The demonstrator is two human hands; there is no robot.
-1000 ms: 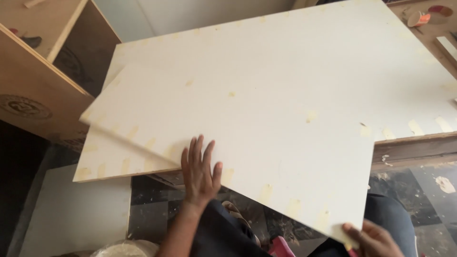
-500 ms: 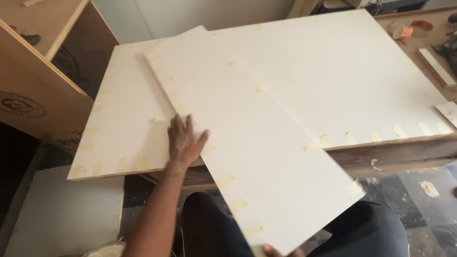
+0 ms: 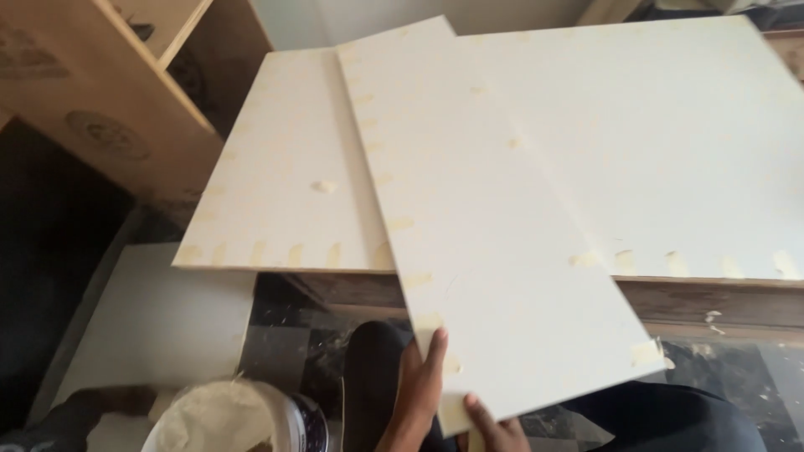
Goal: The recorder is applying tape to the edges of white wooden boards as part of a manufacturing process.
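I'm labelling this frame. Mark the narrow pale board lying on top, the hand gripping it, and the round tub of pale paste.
narrow pale board [image 3: 477,226], head view, middle of its face
left hand [image 3: 421,378], head view, palm
round tub of pale paste [image 3: 230,418], head view, paste surface

Left hand [image 3: 423,389] now at panel [image 3: 486,234] edge

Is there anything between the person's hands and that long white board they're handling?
Nothing visible. The left hand grips the near end of the narrow white board, and the right hand touches its near corner. The board lies slanted on the larger white panels.
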